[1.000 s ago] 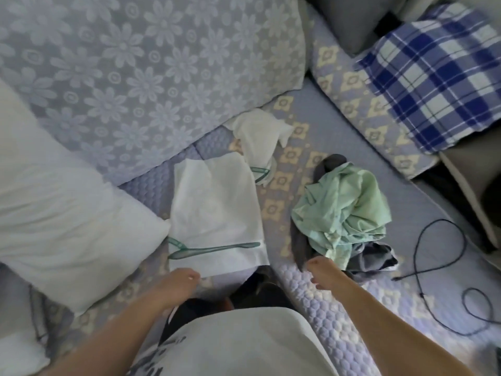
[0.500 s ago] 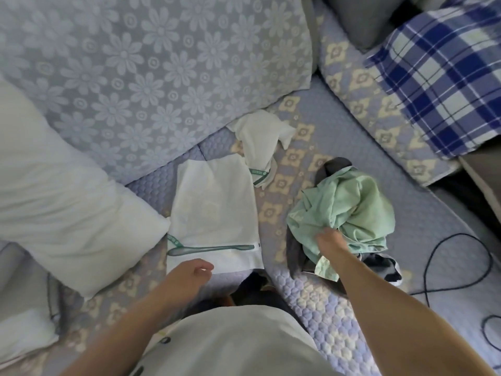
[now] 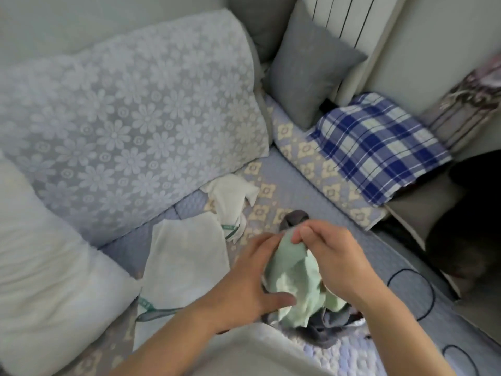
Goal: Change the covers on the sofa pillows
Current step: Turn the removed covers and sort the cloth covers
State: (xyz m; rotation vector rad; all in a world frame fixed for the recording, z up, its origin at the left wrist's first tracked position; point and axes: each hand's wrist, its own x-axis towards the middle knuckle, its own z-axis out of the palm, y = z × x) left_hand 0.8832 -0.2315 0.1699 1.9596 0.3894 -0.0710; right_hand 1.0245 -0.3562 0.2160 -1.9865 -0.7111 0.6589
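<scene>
A crumpled light green cover (image 3: 295, 278) lies on the sofa seat on top of grey fabric (image 3: 322, 327). My right hand (image 3: 333, 256) pinches the green cover's upper edge and lifts it. My left hand (image 3: 252, 278) holds the cover's left side, thumb spread underneath. A bare white pillow (image 3: 46, 275) leans at the left. A flat white cover with a green stripe (image 3: 184, 267) lies beside it, and a second crumpled white cover (image 3: 230, 196) lies behind that.
A large floral-lace back cushion (image 3: 130, 123) fills the upper left. A grey pillow (image 3: 306, 66) and a blue plaid pillow (image 3: 379, 145) sit at the sofa's right end. A black cable (image 3: 417, 294) loops on the seat at right.
Both hands moved up onto the green cover and took hold of it; the left hand came over from the white cover. The camera tilted up, showing more of the sofa back.
</scene>
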